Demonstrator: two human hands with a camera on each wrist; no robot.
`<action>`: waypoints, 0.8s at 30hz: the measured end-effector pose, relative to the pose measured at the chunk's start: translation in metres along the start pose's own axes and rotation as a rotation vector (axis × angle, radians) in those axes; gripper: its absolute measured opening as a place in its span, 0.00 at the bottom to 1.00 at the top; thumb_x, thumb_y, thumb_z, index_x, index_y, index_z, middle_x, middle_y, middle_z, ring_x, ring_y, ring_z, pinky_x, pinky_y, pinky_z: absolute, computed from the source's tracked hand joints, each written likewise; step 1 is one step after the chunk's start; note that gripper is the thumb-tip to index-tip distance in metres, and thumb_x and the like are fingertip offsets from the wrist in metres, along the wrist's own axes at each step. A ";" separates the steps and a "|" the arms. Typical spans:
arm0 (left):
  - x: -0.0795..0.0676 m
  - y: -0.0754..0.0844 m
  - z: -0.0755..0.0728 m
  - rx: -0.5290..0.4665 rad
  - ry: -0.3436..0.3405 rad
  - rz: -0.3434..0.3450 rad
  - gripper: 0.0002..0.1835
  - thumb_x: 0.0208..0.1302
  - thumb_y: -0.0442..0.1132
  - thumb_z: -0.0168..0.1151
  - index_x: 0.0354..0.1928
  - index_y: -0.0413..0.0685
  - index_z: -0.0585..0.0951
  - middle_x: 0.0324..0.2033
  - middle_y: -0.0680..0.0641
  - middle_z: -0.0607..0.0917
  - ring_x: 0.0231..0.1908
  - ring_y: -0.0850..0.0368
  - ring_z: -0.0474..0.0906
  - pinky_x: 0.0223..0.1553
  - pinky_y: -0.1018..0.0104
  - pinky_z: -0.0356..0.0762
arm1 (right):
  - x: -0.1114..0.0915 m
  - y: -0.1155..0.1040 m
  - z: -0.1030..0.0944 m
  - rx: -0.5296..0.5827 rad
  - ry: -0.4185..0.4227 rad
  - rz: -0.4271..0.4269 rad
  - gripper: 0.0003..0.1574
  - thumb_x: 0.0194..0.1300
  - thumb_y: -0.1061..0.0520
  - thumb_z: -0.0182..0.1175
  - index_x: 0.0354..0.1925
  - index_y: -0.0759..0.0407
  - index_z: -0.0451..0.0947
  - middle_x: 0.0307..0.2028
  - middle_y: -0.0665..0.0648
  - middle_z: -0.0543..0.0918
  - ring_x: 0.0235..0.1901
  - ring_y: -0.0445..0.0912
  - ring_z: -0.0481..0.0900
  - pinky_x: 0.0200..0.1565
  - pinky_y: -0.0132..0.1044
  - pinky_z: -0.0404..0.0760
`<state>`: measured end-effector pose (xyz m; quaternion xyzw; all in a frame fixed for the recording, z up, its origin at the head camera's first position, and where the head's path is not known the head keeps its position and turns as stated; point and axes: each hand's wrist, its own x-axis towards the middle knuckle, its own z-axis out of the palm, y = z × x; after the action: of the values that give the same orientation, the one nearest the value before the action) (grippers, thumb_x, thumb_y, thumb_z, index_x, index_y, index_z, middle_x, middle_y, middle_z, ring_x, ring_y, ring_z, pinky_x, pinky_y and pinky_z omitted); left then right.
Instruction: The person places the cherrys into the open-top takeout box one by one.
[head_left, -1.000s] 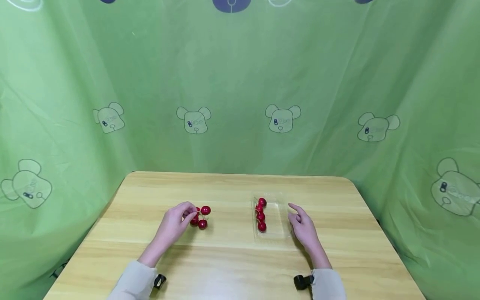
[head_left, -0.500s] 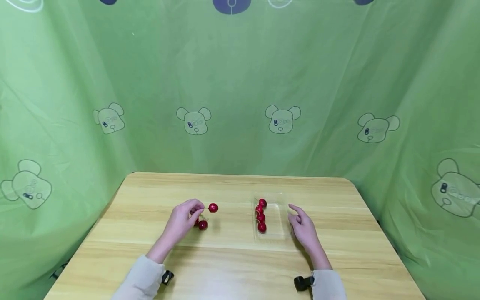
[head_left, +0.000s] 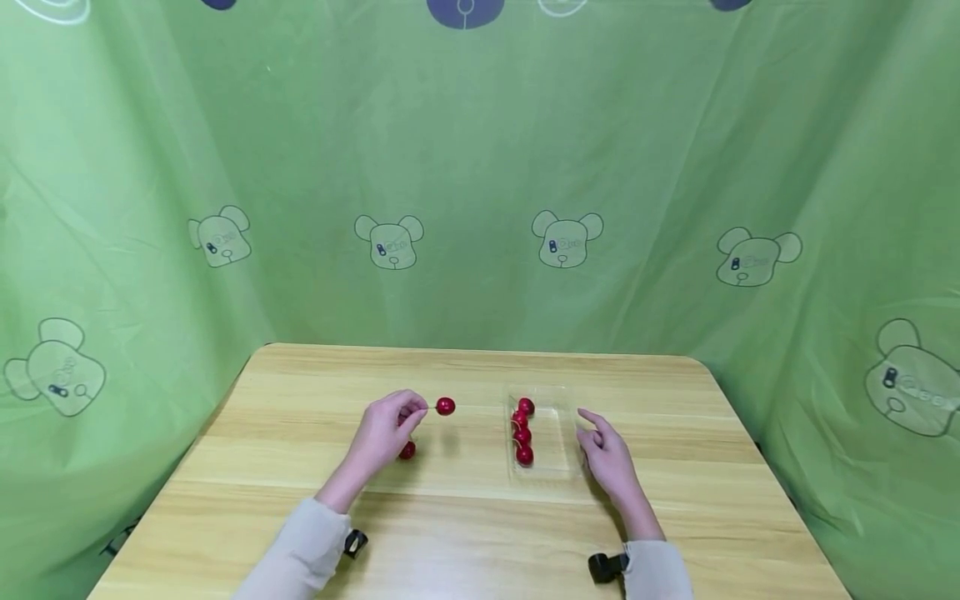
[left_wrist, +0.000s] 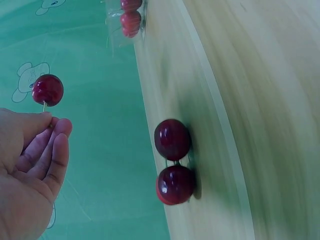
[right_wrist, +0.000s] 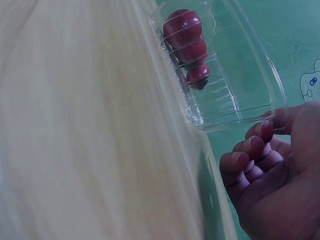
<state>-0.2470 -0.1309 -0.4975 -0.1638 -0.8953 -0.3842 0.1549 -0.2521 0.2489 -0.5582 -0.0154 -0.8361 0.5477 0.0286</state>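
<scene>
- Left grip, left of the clear tray: thumb and fingers pinch one cherry by its stem — likely to keep the skin untouched — with the fruit raised off the tabletop.
- Loose cherries, also left of the tray, clustered and partly hidden.
- Row of cherries inside the tray along its left wall, apparently leaving room alongside.
- Right grip, at the tray's right edge, perhaps steadying it; I cannot tell whether it pinches.
</scene>
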 end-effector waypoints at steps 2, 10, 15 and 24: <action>0.002 0.001 0.003 -0.002 0.000 0.007 0.02 0.70 0.34 0.67 0.41 0.46 0.86 0.32 0.55 0.86 0.32 0.64 0.80 0.37 0.69 0.83 | 0.000 0.000 0.000 -0.001 -0.005 -0.001 0.29 0.80 0.58 0.52 0.75 0.60 0.65 0.23 0.47 0.68 0.19 0.38 0.66 0.24 0.31 0.70; 0.013 0.007 0.018 -0.036 -0.012 0.027 0.02 0.69 0.34 0.68 0.41 0.45 0.86 0.31 0.55 0.86 0.32 0.64 0.80 0.37 0.70 0.82 | 0.000 -0.001 0.000 -0.009 -0.003 -0.003 0.29 0.80 0.58 0.52 0.75 0.60 0.65 0.23 0.47 0.68 0.19 0.38 0.65 0.25 0.31 0.70; 0.019 0.011 0.028 -0.050 -0.028 0.037 0.02 0.70 0.34 0.67 0.41 0.45 0.86 0.31 0.54 0.86 0.32 0.63 0.79 0.37 0.71 0.82 | 0.000 -0.001 0.000 -0.020 0.007 -0.014 0.29 0.79 0.58 0.53 0.74 0.61 0.67 0.23 0.46 0.67 0.19 0.37 0.64 0.26 0.32 0.70; 0.036 0.010 0.042 -0.081 -0.056 0.019 0.02 0.71 0.35 0.66 0.42 0.48 0.86 0.32 0.54 0.86 0.33 0.63 0.80 0.38 0.70 0.82 | 0.000 -0.001 0.000 -0.016 0.012 -0.020 0.28 0.79 0.58 0.53 0.74 0.60 0.67 0.22 0.46 0.66 0.18 0.37 0.63 0.26 0.32 0.69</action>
<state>-0.2809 -0.0871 -0.5039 -0.1891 -0.8814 -0.4139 0.1270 -0.2522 0.2489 -0.5576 -0.0108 -0.8404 0.5404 0.0389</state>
